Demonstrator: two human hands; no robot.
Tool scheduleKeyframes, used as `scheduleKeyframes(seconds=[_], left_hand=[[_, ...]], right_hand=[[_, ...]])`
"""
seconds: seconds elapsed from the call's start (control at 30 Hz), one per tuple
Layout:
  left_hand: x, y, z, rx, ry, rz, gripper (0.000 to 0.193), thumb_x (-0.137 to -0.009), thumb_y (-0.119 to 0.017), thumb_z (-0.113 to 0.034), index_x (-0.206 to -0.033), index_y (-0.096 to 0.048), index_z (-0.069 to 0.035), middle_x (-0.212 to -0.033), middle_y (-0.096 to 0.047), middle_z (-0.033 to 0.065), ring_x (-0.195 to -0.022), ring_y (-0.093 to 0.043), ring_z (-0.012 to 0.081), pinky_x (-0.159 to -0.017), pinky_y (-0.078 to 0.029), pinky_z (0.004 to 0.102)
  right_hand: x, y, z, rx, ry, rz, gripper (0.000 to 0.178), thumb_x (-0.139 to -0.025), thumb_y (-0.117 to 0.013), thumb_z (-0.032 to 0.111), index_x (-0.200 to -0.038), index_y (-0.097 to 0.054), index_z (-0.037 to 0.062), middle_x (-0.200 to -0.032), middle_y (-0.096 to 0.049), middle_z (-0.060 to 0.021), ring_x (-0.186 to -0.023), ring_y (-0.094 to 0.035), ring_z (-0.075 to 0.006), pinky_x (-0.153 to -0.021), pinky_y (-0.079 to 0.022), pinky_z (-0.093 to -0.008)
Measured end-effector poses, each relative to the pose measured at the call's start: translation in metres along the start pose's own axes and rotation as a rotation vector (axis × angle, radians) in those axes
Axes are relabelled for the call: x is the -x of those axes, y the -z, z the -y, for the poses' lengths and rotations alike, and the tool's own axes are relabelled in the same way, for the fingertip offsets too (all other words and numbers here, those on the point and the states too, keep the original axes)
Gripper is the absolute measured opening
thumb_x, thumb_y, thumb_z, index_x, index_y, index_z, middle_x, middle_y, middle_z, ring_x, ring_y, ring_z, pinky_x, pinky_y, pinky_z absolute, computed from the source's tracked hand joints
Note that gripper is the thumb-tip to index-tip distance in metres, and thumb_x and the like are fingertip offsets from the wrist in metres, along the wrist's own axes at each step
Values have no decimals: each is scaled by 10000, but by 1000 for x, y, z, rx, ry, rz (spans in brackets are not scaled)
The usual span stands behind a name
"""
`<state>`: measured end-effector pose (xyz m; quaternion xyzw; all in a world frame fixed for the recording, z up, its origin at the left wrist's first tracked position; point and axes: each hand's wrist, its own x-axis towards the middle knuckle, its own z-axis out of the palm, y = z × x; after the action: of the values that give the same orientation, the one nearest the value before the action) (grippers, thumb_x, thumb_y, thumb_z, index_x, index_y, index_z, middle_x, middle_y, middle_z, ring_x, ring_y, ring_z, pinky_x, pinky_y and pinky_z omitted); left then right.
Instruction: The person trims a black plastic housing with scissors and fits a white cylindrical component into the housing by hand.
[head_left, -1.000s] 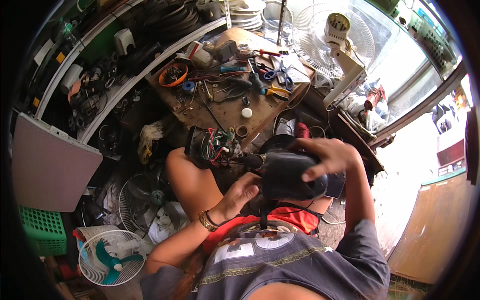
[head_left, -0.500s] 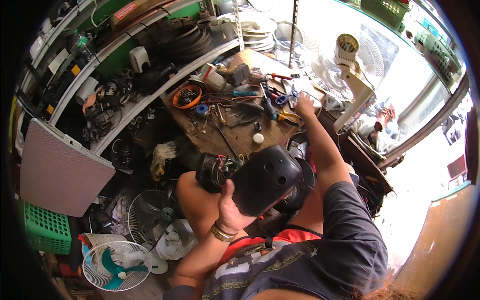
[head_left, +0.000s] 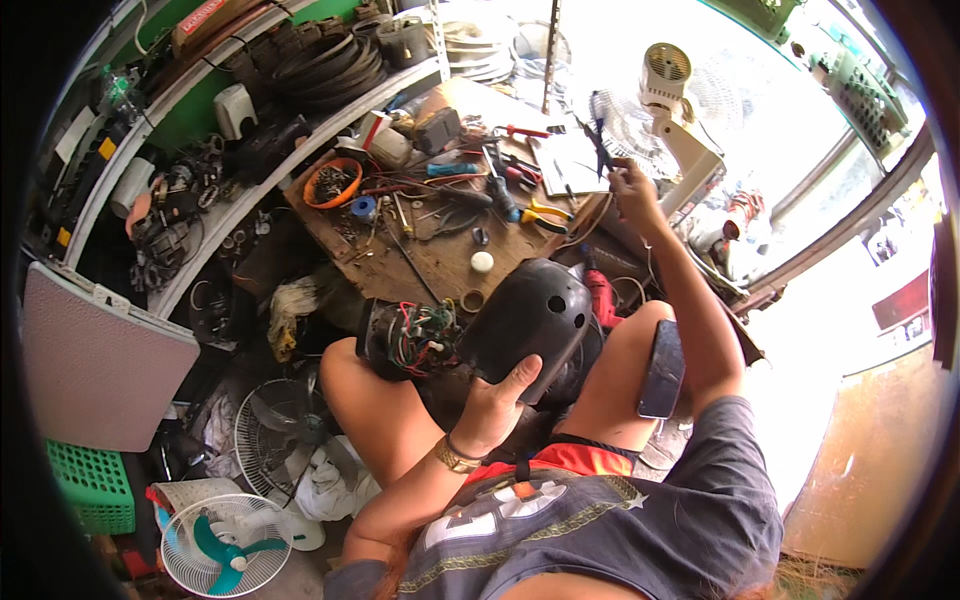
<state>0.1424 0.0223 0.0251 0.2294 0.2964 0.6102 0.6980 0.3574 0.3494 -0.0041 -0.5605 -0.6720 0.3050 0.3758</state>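
My left hand point(head_left: 492, 412) grips the lower edge of a black, rounded plastic cover point(head_left: 522, 325) with round holes in it, the thumb lying on its outer face. Left of the cover, between my knees, sits a black housing point(head_left: 376, 340) full of exposed coloured wires point(head_left: 425, 335). Out to the right, my right hand point(head_left: 637, 192) is closed on a pair of scissors point(head_left: 602, 150), raised above a white sheet point(head_left: 562, 165) on the wooden worktop point(head_left: 390, 265). Pliers with yellow handles point(head_left: 548, 216) lie on the worktop near that hand.
An orange bowl of small parts point(head_left: 333, 183), a blue-handled tool point(head_left: 453, 169) and a white cap point(head_left: 482, 262) are on the worktop. A phone point(head_left: 662, 370) rests on my right thigh. A fan point(head_left: 668, 80) stands behind the worktop; another fan head point(head_left: 228, 545) lies at lower left.
My right hand has taken the scissors off the white sheet and lifted them. The black cover has tilted more upright in my left hand. The view has shifted, showing the phone on my thigh.
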Motion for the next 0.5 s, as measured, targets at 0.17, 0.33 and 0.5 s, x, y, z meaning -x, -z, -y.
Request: scheduleKeyframes(seconds=[0.17, 0.33, 0.5], left_hand=[[-16, -1, 28, -490, -274, -16, 301, -967, -680, -191, -1192, -657, 7, -1161, -682, 72, -1020, -628, 130, -893, -494, 302], [-26, 8, 45, -608, -279, -33, 273, -970, -679, -209, -1121, -671, 19, -1040, -709, 59, -897, -645, 133, -792, -501, 305], [-22, -3, 42, -644, -469, -16, 238, -972, -671, -183, -1087, -668, 25, -954, -703, 54, -829, -644, 133, -738, -507, 306]], right_hand=[[140, 147, 94, 108, 158, 95, 257, -1011, -497, 99, -1254, -500, 18, -924, -640, -109, -770, -618, -202, -690, -489, -344], [232, 174, 150, 828, 446, 160, 93, -931, -625, 118, -956, -663, 37, -784, -639, -151, -737, -635, -323, -666, -487, -452], [253, 151, 181, 1101, 469, 289, 114, -876, -660, 158, -868, -583, 75, -707, -614, -76, -619, -655, -282, -542, -493, -422]])
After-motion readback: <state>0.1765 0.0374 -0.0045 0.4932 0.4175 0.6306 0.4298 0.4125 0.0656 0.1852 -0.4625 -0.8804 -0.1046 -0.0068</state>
